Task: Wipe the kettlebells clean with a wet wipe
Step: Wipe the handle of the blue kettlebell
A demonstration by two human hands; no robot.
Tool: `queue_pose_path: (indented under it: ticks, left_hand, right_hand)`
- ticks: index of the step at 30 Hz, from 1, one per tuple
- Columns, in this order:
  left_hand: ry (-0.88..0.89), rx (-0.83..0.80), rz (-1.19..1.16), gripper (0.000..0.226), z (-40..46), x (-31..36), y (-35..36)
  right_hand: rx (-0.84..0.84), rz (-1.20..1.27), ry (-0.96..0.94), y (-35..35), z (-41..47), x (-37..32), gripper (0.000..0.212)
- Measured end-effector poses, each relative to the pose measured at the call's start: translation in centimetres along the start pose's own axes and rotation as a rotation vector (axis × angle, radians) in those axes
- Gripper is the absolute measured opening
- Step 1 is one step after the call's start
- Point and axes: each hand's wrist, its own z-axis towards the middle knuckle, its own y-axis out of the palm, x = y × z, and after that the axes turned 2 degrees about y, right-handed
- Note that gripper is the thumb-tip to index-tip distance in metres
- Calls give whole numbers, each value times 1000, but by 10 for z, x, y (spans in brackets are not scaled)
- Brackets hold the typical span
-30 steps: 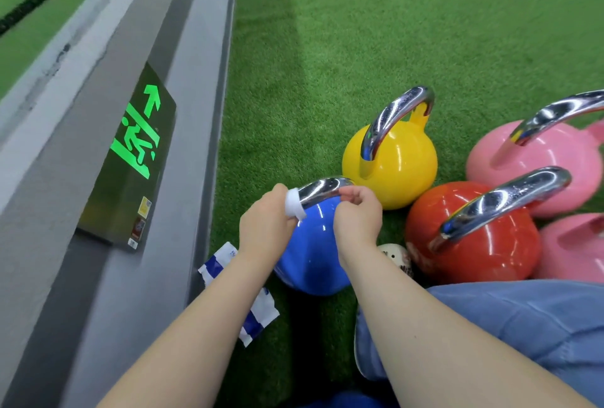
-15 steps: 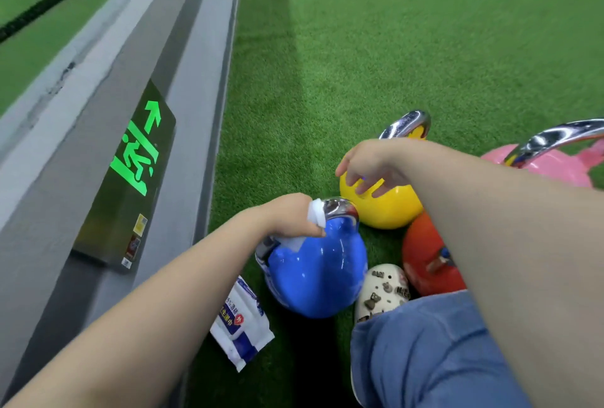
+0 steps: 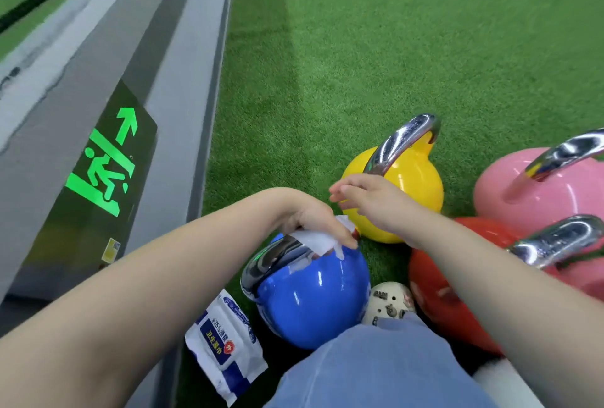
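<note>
Blue kettlebell [image 3: 313,296] standing on green artificial turf [image 3: 359,48], its chrome handle [image 3: 274,257] arching over the top. A white wet wipe [image 3: 318,239] is draped over the far end of that handle, directly under the fingers of the left hand [image 3: 313,216], which curl down over the wipe and press it against the metal. The right hand [image 3: 366,195] hangs in the air just beyond and to the right of the left fingers, its own fingers loosely extended and slightly apart, holding nothing; they lie in front of the base of the handle of the yellow kettlebell [image 3: 405,192], and contact with it cannot be determined.

To the right of the right hand's fingers stand a pink kettlebell [image 3: 536,192] and, nearer the viewer, a red kettlebell [image 3: 457,277], partly hidden by the right forearm; both carry chrome handles. Below the left fingers, beside the blue kettlebell, a blue-and-white pack of wipes [image 3: 225,342] lies on the turf. A pale patterned shoe [image 3: 389,303] and a blue denim-clad leg [image 3: 376,368] occupy the near foreground.

Left of the left fingers a grey wall base [image 3: 183,64] runs along the turf edge, bearing an illuminated green exit sign [image 3: 104,169] with a running figure and arrow.
</note>
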Motion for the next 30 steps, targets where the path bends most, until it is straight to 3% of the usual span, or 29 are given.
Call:
queue_pose_path:
  ticks: [4, 7, 12, 15, 20, 21, 24, 26, 28, 30]
  left_hand:
    - [-57, -48, 44, 23, 14, 13, 2]
    - [-82, -47, 125, 25, 24, 19, 2]
    - [-115, -133, 13, 31, 16, 16, 0]
    - [-36, 40, 51, 34, 3, 11, 4]
    - [156, 463, 499, 37, -13, 2, 25]
    - [177, 554, 529, 37, -18, -2, 32]
    - [260, 764, 473, 69, -30, -25, 46]
    - [418, 891, 506, 63, -33, -33, 49]
    - [389, 885, 538, 46, -37, -28, 47]
    - [233, 734, 560, 30, -33, -17, 36]
  right_hand:
    - [113, 234, -29, 8, -10, 28, 26]
    - [194, 216, -60, 11, -13, 37, 29]
    - [206, 119, -89, 18, -24, 50, 34]
    - [200, 87, -125, 20, -29, 52, 32]
    - [227, 62, -234, 26, -39, 54, 36]
    - [231, 56, -258, 26, -42, 55, 31]
    - [232, 50, -286, 26, -48, 56, 22]
    - [245, 50, -281, 24, -49, 58, 22]
    - [266, 49, -248, 23, -50, 58, 21]
    - [266, 23, -203, 23, -48, 59, 20]
